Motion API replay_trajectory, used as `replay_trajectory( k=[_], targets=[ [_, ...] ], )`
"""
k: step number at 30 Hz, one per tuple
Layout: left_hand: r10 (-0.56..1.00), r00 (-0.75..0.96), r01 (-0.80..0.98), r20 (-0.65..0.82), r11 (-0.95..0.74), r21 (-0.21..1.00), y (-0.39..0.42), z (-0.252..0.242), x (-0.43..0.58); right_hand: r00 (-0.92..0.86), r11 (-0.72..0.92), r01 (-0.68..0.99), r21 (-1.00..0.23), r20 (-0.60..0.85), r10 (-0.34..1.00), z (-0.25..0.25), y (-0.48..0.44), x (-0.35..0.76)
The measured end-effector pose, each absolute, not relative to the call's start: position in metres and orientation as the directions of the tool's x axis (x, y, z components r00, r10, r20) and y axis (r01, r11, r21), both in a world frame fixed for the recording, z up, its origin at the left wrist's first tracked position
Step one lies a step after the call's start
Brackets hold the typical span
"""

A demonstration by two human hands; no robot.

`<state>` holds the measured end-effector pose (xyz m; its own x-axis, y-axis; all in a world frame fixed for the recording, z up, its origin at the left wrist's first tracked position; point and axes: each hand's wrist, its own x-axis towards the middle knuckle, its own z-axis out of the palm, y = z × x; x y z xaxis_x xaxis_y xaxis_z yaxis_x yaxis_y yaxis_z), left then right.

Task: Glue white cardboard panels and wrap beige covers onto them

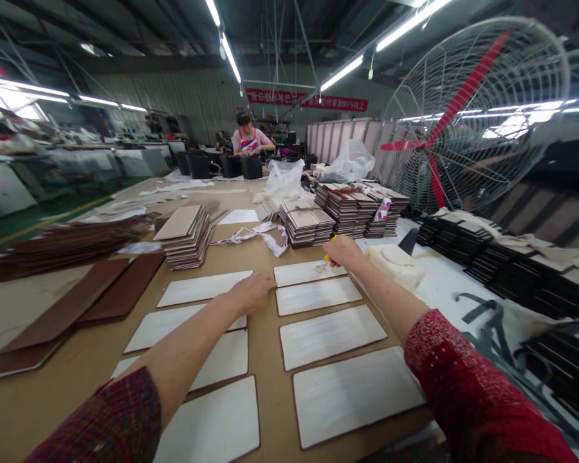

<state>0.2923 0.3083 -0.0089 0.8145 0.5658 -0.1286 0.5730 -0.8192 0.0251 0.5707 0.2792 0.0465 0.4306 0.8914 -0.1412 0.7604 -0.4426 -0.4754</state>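
Two columns of white rectangular panels with dark edges lie on the brown tabletop. My right hand [343, 251] is closed round a small brush [327, 258] with a yellow handle. Its tip meets the farthest panel [299, 273] of the right column, where a pale smear shows. At that panel's left edge, my left hand [255, 291] has its fingers bunched, the tips touching the near left corner. Closer to me in the right column are a second panel [318, 296], a third [332, 335] and a large near one [357, 395]. My left forearm partly covers the left column.
Stacked boards [186, 235] stand beyond the left column, with tied bundles [309, 222] at the back right. Brown sheets [120, 296] lie at left. A white block-like container [395, 265] sits beside my right forearm. Black stacks [511, 257] and a large fan [468, 116] are at right; a co-worker [251, 138] is far back.
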Motion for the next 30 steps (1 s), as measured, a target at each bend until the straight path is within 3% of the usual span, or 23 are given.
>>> replay_trajectory(
  k=[7, 13, 20, 30],
  targets=[
    [0.567, 0.814, 0.574, -0.123, -0.818, 0.028, 0.307, -0.009, 0.292, 0.486, -0.469, 0.83, -0.302, -0.022, 0.874, 0.065, 0.262, 0.578],
    [0.563, 0.819, 0.57, -0.113, -0.821, 0.039, 0.307, -0.008, 0.291, 0.49, -0.464, 0.855, -0.23, 0.066, 0.869, 0.077, 0.256, 0.585],
    [0.57, 0.815, 0.577, -0.103, -0.816, 0.046, 0.309, -0.012, 0.291, 0.457, -0.439, 0.874, -0.209, 0.047, 0.888, 0.065, 0.257, 0.58],
    [0.563, 0.821, 0.569, -0.098, -0.821, 0.052, 0.311, -0.013, 0.29, 0.453, -0.42, 0.86, -0.288, 0.055, 0.89, 0.063, 0.265, 0.585]
  ],
)
